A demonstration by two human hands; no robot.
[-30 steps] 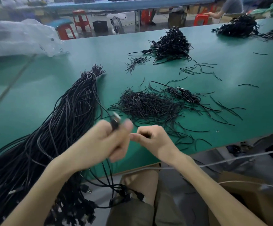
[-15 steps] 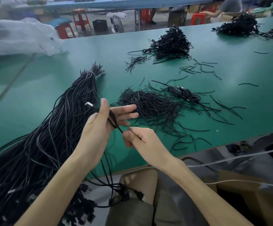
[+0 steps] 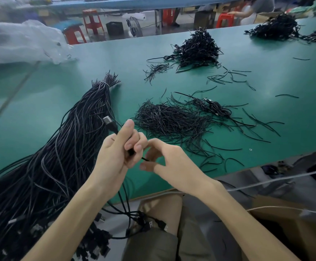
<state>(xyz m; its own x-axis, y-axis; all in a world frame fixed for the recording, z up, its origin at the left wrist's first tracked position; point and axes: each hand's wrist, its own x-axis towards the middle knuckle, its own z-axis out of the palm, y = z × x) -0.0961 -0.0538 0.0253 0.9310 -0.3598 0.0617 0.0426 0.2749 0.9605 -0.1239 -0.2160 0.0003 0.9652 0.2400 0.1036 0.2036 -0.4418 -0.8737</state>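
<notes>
Left hand [image 3: 115,159] fingers clench the cable [image 3: 124,194], plug [image 3: 107,120] above them. Right hand [image 3: 174,166] pinches a thin strand [image 3: 145,159] alongside; binding looks next.

No text, label, brand, number or sign can be read. The metal plug [image 3: 107,120] of the black cable [image 3: 114,128] gripped in the left hand [image 3: 113,159] carries no legible mark. The cardboard box [image 3: 262,15] beyond the far edge of the desk [image 3: 40,110] is too small and blurred for any print to be made out.
</notes>
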